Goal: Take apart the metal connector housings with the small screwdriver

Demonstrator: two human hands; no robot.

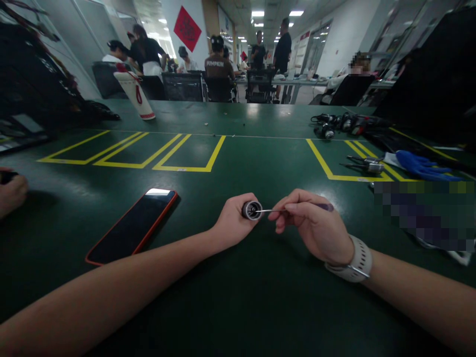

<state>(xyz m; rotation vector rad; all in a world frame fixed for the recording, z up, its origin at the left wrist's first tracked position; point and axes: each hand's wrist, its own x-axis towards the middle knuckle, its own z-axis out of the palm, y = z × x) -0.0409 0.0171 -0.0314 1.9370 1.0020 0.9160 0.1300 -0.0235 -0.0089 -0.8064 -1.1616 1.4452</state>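
Observation:
My left hand [236,220] is wrapped round a small dark cylindrical part [253,210], whose open metal-rimmed end faces right and toward me. Between the fingertips of my right hand [312,223] is a thin metal tool [273,210] with a dark handle lying against the palm. The tool's tip reaches the part's open end; how deep it goes I cannot tell. A pale watch strap is on my right wrist. Left of my left hand, a phone in a red-orange case [136,228] lies screen up on the green table [238,297].
Another person's hand [13,193] is at the left edge. A white cup [136,94] stands far left. At right are a metal part with wires [366,164], blue-and-white gloves [424,164] and several dark parts [334,124]. Yellow tape marks the table; people are beyond.

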